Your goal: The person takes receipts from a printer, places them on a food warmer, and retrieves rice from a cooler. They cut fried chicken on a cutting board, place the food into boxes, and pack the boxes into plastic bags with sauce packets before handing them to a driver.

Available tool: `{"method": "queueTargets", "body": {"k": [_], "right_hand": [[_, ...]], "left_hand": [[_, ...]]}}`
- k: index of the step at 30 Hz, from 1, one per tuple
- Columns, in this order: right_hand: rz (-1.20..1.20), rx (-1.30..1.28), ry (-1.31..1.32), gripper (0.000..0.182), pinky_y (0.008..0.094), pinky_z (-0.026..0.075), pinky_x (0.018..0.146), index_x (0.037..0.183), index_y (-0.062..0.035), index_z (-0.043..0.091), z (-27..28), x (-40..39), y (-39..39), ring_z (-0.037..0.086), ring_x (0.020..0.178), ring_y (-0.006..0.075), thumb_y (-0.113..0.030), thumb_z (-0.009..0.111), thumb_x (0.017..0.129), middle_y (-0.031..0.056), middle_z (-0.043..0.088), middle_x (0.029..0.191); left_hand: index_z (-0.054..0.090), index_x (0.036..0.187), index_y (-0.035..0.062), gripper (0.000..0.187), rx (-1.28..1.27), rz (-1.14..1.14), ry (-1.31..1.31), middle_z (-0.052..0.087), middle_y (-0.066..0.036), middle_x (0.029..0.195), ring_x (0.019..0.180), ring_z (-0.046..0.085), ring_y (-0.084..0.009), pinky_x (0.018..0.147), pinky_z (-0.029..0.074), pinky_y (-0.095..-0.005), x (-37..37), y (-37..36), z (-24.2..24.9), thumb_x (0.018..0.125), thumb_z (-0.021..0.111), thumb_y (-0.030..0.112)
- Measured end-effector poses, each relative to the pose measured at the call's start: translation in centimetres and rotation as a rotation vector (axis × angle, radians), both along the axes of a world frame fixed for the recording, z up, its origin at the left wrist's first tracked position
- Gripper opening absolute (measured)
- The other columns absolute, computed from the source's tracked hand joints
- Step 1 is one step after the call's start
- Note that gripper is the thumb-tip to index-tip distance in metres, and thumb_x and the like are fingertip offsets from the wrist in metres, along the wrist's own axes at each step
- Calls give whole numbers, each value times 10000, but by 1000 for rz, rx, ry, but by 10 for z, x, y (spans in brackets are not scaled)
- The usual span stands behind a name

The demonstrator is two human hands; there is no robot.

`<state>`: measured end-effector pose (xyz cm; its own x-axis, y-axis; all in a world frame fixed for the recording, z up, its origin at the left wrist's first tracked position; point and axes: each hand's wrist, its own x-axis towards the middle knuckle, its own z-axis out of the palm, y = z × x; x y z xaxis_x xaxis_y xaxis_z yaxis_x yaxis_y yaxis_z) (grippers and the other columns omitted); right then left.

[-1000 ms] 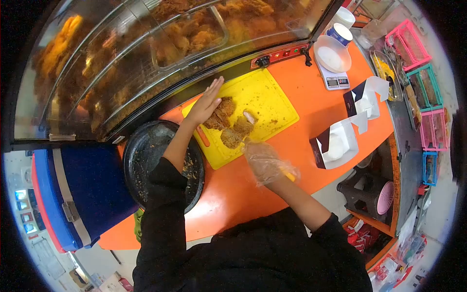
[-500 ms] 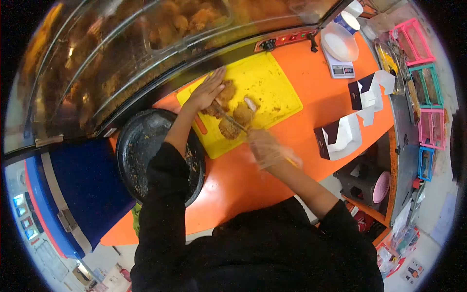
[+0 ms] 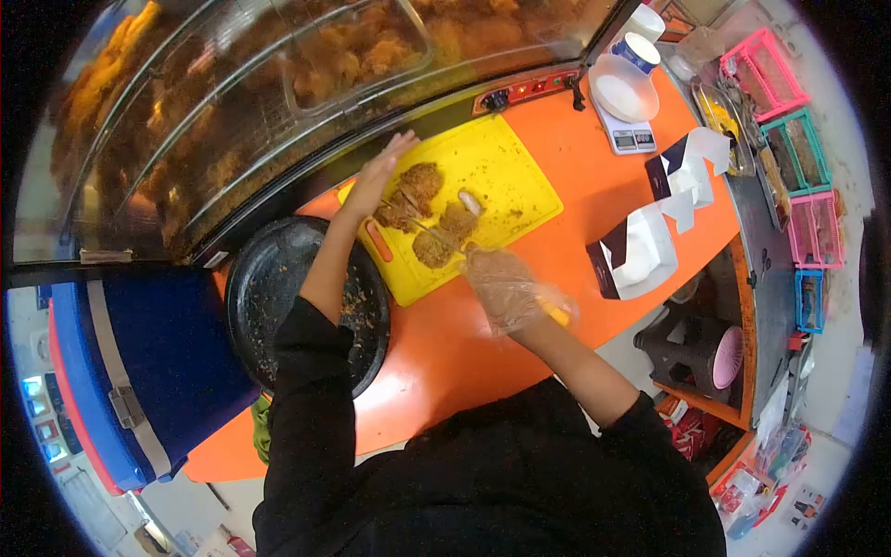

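On a yellow cutting board (image 3: 524,181) lie several brown, crumb-coated pieces of food (image 3: 432,249), one with a pale inside showing. My right hand (image 3: 498,278), in a clear plastic glove, is wrapped round a knife with a yellow handle (image 3: 555,310). The knife's blade (image 3: 429,227) reaches up and left over the food. My left hand (image 3: 379,171) is bare and extends over the board's upper left edge, beside the food, fingers stretched out. A large dark round tray (image 3: 278,288) with crumbs is under my left forearm.
A glass case (image 3: 232,121) of fried food borders the orange counter (image 3: 594,200). To the right are a scale with a bowl (image 3: 633,139) and two open boxes (image 3: 640,260), with coloured baskets (image 3: 817,232) beyond. A blue bag (image 3: 176,362) is at the left.
My left hand has moved left and off the food. The right hand still has the knife. The whole view has shifted slightly.
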<state>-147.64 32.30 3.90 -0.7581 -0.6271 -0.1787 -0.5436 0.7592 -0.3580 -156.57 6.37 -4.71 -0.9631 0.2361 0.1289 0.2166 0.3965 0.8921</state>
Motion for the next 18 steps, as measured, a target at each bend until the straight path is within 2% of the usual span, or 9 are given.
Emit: {"method": "queueTargets", "body": {"k": [1, 5, 7, 8, 10, 14, 16, 17, 18], "right_hand": [[-3, 25, 34, 91, 402, 490, 656, 826, -27, 568, 6, 8, -3, 603, 742, 311, -51, 516, 756, 178, 599, 778], [52, -100, 106, 75, 388, 492, 619, 767, -9, 572, -6, 8, -14, 607, 700, 298, -20, 540, 700, 168, 597, 727], [22, 32, 197, 55, 378, 489, 580, 703, -7, 564, -11, 9, -19, 597, 634, 293, -31, 559, 654, 154, 579, 666], [21, 42, 186, 55, 378, 489, 580, 703, -7, 564, -14, 7, -14, 597, 634, 293, -31, 559, 654, 154, 579, 666], [258, -244, 177, 90, 365, 499, 573, 708, 0, 575, -23, 1, -5, 607, 632, 294, -58, 569, 640, 163, 585, 660], [157, 10, 172, 120, 360, 493, 574, 749, -2, 574, -68, 12, -12, 600, 655, 305, -86, 566, 664, 175, 585, 700], [130, -493, 278, 134, 357, 494, 593, 818, -12, 579, -106, 22, -1, 607, 714, 303, -80, 542, 709, 178, 602, 776], [140, -491, 263, 134, 357, 494, 593, 818, -12, 579, -100, 20, -7, 607, 714, 303, -80, 542, 709, 178, 602, 776], [-88, -242, -89, 185, 396, 469, 650, 883, -17, 544, -83, 17, -19, 587, 775, 332, -169, 508, 784, 182, 599, 824]], "left_hand": [[395, 1327, 94, 539, 51, 4, 72, 321, -75, 1412, 1349, 173, -253, 1090, 129, -383, 5, 1, 7, 947, 249, 446], [402, 1324, 102, 560, 102, 46, -87, 323, -83, 1409, 1349, 170, -262, 1091, 124, -389, 12, 3, 6, 943, 223, 472], [388, 1334, 118, 556, 135, 33, -136, 285, -83, 1427, 1351, 161, -250, 1092, 130, -381, 10, 5, -5, 942, 221, 476], [377, 1341, 127, 551, 63, 49, -168, 264, -78, 1436, 1353, 154, -242, 1093, 130, -375, 17, 10, 7, 944, 217, 473], [333, 1365, 139, 541, -116, 124, -345, 222, -64, 1453, 1356, 138, -231, 1098, 123, -351, 41, 34, 71, 951, 185, 455], [219, 1401, 118, 550, -184, 30, -206, 194, -71, 1459, 1359, 112, -216, 1107, 115, -335, 36, 28, 55, 955, 155, 433], [191, 1406, 112, 546, -225, 21, -196, 185, -68, 1462, 1359, 108, -211, 1107, 116, -335, 33, 26, 45, 957, 160, 419], [163, 1411, 105, 544, -277, 12, -170, 176, -64, 1464, 1360, 103, -206, 1108, 117, -336, 27, 22, 39, 958, 165, 406], [135, 1415, 102, 536, -335, 14, -77, 165, -59, 1467, 1358, 114, -206, 1107, 123, -337, 19, 15, 12, 960, 170, 384]]}}
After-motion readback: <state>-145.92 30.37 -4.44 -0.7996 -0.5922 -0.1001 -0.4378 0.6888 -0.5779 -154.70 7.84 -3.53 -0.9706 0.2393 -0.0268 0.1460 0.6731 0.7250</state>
